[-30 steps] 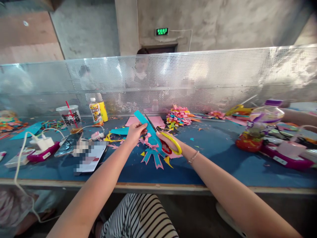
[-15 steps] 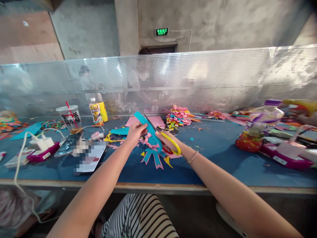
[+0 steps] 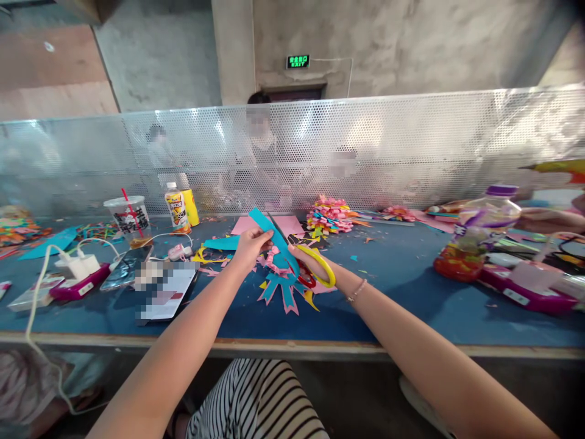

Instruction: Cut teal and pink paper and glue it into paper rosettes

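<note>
Between my hands slants a strip of blue paper, its upper part pinched by my left hand. My right hand grips a pair of scissors with yellow and red handles. Their blades lie along the right side of the strip; whether they bite into it I cannot tell. Below the hands lies a blue and pink paper ribbon piece with notched tails. Folded pink paper loops sit just above it, partly hidden by the hands. Yellow scraps lie beside the tails.
Behind my hands are a pink sheet and a paper flower pile. A tablet, phone, cup and bottle stand or lie left. A purple-capped bottle and another person's hand are at right.
My hands, the scissors and the blue strip have barely moved. At the far right, another person's hand and a yellow-orange tool have shifted, the tool now raised higher.
</note>
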A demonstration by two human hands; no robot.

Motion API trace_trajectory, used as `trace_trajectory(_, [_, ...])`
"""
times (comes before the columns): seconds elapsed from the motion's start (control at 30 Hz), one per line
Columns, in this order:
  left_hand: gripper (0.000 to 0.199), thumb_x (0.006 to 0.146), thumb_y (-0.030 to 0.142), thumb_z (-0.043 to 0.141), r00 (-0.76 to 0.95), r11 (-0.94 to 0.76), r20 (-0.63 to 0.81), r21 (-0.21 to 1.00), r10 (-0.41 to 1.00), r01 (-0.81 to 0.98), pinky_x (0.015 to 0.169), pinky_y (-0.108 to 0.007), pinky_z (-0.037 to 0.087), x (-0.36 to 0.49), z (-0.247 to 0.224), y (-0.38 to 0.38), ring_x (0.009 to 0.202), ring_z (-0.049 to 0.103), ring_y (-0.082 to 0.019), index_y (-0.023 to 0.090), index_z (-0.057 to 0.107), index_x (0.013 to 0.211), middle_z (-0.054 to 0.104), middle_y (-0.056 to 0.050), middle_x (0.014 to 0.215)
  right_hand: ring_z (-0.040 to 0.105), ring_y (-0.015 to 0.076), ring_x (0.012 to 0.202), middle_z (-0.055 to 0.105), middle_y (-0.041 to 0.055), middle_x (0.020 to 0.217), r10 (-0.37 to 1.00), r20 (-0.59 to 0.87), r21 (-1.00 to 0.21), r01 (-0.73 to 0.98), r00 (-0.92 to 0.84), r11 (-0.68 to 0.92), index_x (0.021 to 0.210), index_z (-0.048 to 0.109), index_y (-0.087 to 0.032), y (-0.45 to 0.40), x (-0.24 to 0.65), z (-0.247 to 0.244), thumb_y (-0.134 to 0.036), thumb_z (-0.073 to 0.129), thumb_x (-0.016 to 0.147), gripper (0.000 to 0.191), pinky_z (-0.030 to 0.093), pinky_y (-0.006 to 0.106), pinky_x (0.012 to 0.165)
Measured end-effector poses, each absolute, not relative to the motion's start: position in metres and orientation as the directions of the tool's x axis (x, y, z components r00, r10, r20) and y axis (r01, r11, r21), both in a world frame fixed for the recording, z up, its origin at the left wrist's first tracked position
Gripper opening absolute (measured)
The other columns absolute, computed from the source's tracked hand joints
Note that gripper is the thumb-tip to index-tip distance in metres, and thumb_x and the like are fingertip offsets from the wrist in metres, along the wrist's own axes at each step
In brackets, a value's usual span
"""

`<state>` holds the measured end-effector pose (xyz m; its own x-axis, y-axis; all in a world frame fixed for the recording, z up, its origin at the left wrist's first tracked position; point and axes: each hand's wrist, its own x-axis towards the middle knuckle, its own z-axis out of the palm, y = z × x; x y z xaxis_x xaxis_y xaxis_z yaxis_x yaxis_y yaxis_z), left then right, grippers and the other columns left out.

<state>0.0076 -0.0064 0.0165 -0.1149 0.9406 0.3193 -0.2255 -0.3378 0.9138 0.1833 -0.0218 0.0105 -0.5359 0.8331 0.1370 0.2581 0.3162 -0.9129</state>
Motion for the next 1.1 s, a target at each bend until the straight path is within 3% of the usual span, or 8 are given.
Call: trace_trajectory(1.1, [0.025, 0.058, 0.032, 0.07, -0.06, -0.354, 0.349, 0.913, 0.935, -0.205, 0.048, -0.019, 0.043, 0.008, 0.016, -0.008, 0.047, 0.053, -0.007, 0.013, 0.055, 0.061, 0.055, 0.002, 0.05, 0.033, 0.0057, 0.038, 0.039, -0.0045, 0.045, 0.838, 0.251, -0.799, 0.385, -0.485, 0.462, 0.06, 0.038, -0.018, -0.024, 0.178, 0.021, -0.064, 0.034, 0.077, 0.049, 0.027, 0.02, 0.038])
